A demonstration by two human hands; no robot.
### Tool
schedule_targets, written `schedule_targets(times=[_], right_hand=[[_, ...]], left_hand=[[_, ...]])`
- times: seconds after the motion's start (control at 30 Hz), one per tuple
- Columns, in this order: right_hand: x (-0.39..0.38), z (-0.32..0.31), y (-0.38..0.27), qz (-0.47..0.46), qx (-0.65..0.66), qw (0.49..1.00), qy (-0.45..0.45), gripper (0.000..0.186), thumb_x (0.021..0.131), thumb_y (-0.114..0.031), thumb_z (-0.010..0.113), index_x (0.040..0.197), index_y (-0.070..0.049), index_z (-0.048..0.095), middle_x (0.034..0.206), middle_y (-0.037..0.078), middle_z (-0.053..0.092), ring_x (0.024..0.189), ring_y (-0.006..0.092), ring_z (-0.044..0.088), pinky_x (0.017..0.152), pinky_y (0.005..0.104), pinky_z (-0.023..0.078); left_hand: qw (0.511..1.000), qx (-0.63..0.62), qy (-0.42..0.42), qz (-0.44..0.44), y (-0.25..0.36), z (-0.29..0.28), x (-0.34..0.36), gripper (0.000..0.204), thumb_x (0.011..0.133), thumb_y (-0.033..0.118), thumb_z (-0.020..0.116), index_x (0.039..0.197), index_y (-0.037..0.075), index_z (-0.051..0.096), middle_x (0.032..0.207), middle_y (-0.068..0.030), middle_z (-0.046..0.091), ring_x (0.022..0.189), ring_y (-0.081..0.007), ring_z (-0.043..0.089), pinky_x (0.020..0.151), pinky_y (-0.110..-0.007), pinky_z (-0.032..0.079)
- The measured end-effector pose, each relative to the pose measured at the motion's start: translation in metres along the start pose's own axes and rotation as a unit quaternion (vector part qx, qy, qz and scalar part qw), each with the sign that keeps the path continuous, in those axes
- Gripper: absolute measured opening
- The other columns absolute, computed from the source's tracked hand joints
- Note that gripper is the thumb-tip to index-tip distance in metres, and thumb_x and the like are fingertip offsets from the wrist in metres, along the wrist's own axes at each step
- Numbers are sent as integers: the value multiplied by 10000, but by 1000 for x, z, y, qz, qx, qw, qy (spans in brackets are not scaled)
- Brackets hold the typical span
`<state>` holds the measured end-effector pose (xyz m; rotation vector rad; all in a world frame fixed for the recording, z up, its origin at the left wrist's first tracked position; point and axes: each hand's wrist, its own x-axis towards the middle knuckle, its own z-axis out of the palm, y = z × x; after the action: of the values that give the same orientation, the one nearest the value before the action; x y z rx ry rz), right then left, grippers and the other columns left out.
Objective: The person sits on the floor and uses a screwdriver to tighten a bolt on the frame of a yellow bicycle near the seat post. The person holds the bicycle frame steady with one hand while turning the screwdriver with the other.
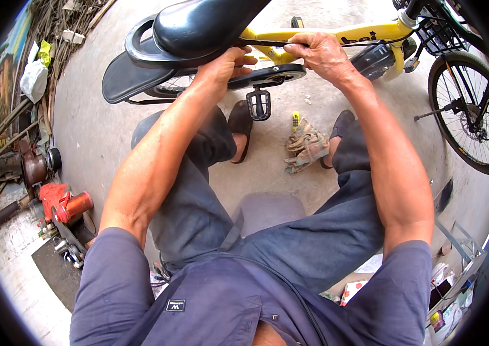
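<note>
Here, catalogued as seen from above:

Bicycle frame (365, 32): glossy yellow tube, smooth and rounded, running across the upper middle of the frame toward the upper right.

Saddle (198, 23): black, moulded and shiny, long tapered shape, at the upper centre; a curved black mudguard (126, 78) lay below it toward the upper left.

Left hand (227, 62): at the upper centre, just under the saddle; fingers curled in against the frame by the black chain cover (273, 74). Whether it held anything small could not be told.

Right hand (320, 53): just right of the left hand, closed down over the yellow tube, knuckles up, fingers wrapped round it.

Pedal (259, 104): black, blocky and ridged, hanging below the chain cover.

Rag (305, 147): crumpled, grimy cloth in tan and faded stripes, on the concrete between the person's feet at centre; a small yellow-handled tool (296, 120) lay at its upper edge.

Sandals (240, 128): dark, smooth, slip-on kind, one either side of the rag.

Stool (270, 210): grey, flat, worn seat, visible between the knees at centre.

Second bicycle wheel (466, 109): thin wire spokes, black tyre, right edge.

Red motor unit (63, 205): rusty, cylindrical, left edge, with oily metal bits beside it.

Floor (94, 127): pale rough concrete.
</note>
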<state>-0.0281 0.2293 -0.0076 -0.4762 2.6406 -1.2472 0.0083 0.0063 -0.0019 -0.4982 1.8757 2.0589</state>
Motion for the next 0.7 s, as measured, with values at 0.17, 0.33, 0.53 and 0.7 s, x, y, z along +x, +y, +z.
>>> schedule_targets(times=[0.17,0.33,0.53,0.7], right_hand=[[4,12,14,17,56,998,2,258,854,-279,644,990,-66,696,729,122,661,648,192,611,667,333,493],[7,34,28,11,64,998,15,248,844,-261,649,1000,-73,695,821,136,683,731,242,648,729,329,495],[16,58,26,-29,66,997,14,220,869,-223,642,972,-35,694,716,58,628,634,141,562,602,274,455],[20,68,25,22,90,996,-11,261,849,-272,628,977,-54,693,851,158,673,771,280,646,748,335,490]], left_hand=[[1000,-2,2,-4,1,0,-3,242,902,107,512,1110,-14,543,1049,-98,630,940,-204,648,765,-298,535],[1000,-5,15,-5,0,1,-2,240,900,113,517,1098,-18,548,1032,-113,632,938,-212,650,774,-299,536],[999,-25,28,21,-3,-3,0,235,870,125,580,1034,-43,588,980,-119,649,880,-218,673,750,-297,545],[998,-31,22,46,-5,-6,1,290,858,182,652,1054,-24,593,957,-104,654,819,-209,683,685,-278,549]])
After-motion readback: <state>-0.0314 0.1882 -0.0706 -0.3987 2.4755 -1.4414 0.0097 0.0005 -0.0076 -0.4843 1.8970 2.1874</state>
